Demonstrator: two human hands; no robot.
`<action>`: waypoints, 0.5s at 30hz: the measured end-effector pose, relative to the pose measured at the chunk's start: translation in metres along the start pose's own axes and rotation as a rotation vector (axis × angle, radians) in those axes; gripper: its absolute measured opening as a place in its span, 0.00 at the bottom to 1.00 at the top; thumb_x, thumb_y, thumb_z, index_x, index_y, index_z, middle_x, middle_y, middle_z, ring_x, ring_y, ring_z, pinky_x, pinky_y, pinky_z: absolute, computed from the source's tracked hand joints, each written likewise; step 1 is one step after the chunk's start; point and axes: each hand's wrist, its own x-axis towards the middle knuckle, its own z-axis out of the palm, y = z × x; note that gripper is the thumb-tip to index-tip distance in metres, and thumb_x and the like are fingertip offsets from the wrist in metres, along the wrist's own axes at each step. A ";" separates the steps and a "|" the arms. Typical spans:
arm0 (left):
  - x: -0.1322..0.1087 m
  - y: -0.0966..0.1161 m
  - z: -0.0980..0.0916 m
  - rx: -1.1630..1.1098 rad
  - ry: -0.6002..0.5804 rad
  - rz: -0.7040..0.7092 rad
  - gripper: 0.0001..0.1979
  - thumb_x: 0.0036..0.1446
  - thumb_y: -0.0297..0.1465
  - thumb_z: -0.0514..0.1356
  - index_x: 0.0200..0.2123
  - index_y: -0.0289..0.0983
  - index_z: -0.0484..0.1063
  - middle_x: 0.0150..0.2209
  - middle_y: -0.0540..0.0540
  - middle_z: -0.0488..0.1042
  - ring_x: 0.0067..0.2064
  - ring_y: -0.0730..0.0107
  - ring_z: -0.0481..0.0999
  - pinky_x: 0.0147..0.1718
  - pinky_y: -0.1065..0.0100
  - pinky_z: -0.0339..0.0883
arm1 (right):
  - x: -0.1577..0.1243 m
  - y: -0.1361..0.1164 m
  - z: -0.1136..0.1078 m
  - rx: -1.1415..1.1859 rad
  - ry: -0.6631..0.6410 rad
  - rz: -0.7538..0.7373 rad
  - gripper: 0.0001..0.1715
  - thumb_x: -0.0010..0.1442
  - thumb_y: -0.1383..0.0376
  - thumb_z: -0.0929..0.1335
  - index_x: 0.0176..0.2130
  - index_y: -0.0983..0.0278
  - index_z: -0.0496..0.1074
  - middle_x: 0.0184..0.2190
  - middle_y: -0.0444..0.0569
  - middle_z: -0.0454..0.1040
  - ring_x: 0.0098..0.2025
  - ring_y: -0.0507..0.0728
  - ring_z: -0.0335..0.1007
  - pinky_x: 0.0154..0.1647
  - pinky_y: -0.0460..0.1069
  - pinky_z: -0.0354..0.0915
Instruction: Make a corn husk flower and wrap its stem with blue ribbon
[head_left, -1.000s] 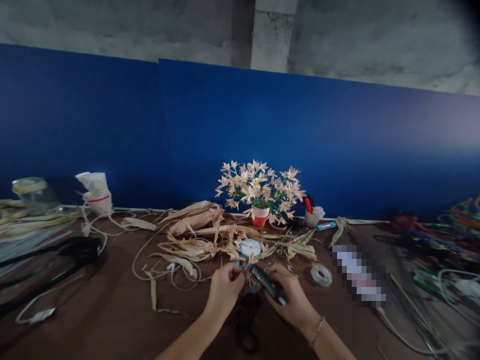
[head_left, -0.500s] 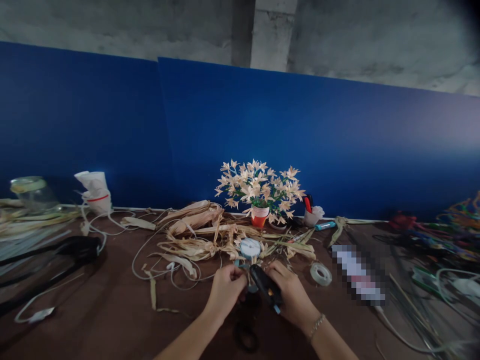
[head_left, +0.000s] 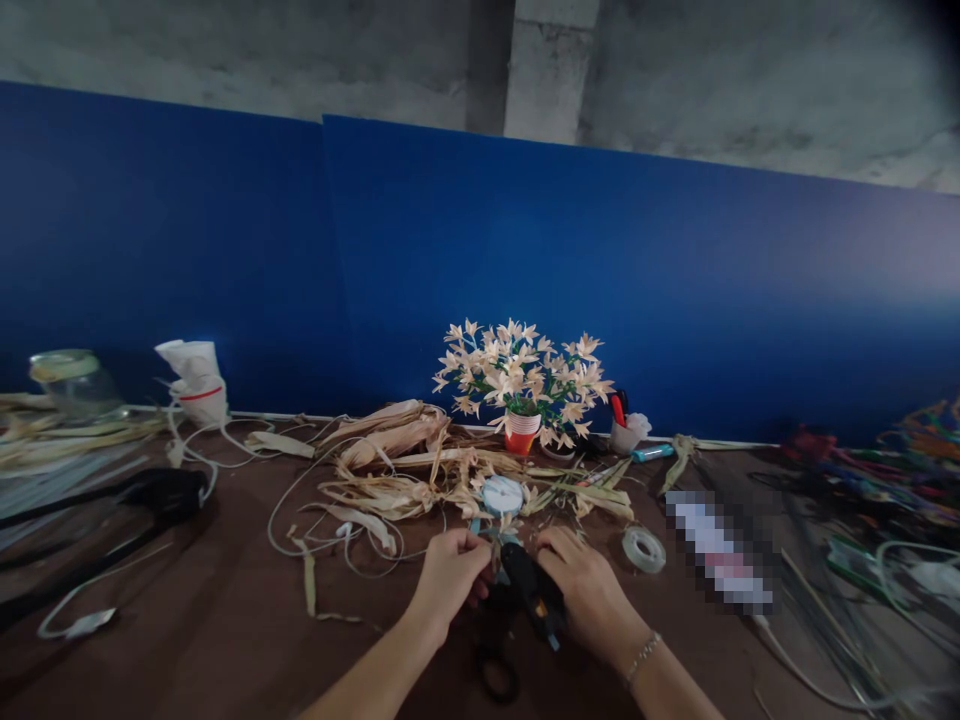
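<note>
My right hand (head_left: 589, 580) is closed around a black hot glue gun (head_left: 531, 588), its front end tilted away from me and its pale stick end toward me. Just left of the gun, my left hand (head_left: 451, 575) is pinched shut; what sits between its fingertips is too small and dark to make out. Beyond both hands lies a round whitish disc (head_left: 502, 495) among dried corn husks (head_left: 394, 450). Below the glue gun, the black handle loop of what looks like scissors (head_left: 497, 678) shows on the brown table (head_left: 262, 655).
A red-and-white cup (head_left: 522, 433) holds pale husk flowers (head_left: 517, 365) at the back. To the right are a tape roll (head_left: 643, 549) and a blurred-out power strip (head_left: 716, 550). Cables and a black tool (head_left: 161, 495) lie left. A blue panel (head_left: 480, 230) stands behind.
The glue gun has swung slightly more upright in my right hand and dropped a little. My left hand keeps its pinch almost in place. The whole view has shifted slightly.
</note>
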 end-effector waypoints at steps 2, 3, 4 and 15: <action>0.001 0.000 -0.001 -0.011 0.005 0.000 0.05 0.40 0.31 0.54 0.19 0.35 0.64 0.13 0.53 0.66 0.13 0.76 0.64 0.10 0.77 0.52 | -0.001 0.000 0.000 0.019 -0.002 -0.006 0.05 0.51 0.73 0.61 0.30 0.65 0.64 0.34 0.49 0.64 0.36 0.54 0.60 0.34 0.47 0.59; 0.001 0.000 -0.001 -0.012 0.009 0.000 0.05 0.40 0.31 0.54 0.19 0.35 0.64 0.13 0.53 0.66 0.13 0.76 0.64 0.10 0.77 0.52 | -0.001 0.001 0.001 0.031 0.002 -0.010 0.05 0.52 0.73 0.61 0.30 0.65 0.64 0.34 0.49 0.64 0.36 0.54 0.60 0.34 0.48 0.59; 0.001 0.001 -0.001 -0.008 0.011 0.004 0.05 0.40 0.31 0.54 0.19 0.35 0.64 0.13 0.53 0.66 0.13 0.76 0.64 0.10 0.77 0.52 | -0.001 0.001 0.001 0.043 0.007 -0.015 0.05 0.52 0.73 0.61 0.30 0.65 0.64 0.33 0.49 0.64 0.36 0.54 0.60 0.34 0.48 0.59; -0.001 -0.002 -0.001 0.248 0.049 0.285 0.06 0.42 0.30 0.53 0.19 0.35 0.66 0.14 0.52 0.67 0.17 0.73 0.67 0.16 0.75 0.56 | -0.001 0.003 0.006 0.154 0.036 -0.014 0.06 0.51 0.73 0.61 0.31 0.65 0.64 0.33 0.49 0.64 0.37 0.54 0.60 0.36 0.48 0.60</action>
